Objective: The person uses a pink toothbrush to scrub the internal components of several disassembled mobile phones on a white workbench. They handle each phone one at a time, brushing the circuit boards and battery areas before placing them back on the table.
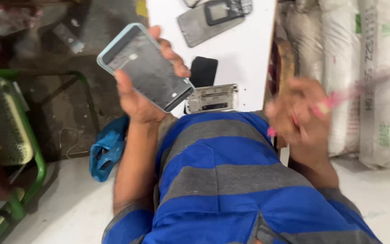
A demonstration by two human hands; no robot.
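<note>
The left hand (141, 92) grips a flat phone body (144, 67) with a pale blue rim, raised above the near edge of the white table (249, 54). The right hand (299, 113) (blurred) is closed around a thin pink tool (339, 97), off the table's right side. On the table lie a metal frame (212, 98), a black piece (203, 71) and a grey phone shell (206, 25).

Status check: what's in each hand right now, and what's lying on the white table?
Left hand gripping phone, light-blue frame. Right hand blurred, holding pink tool. White table carries phone parts: metal frame, black piece.
</note>
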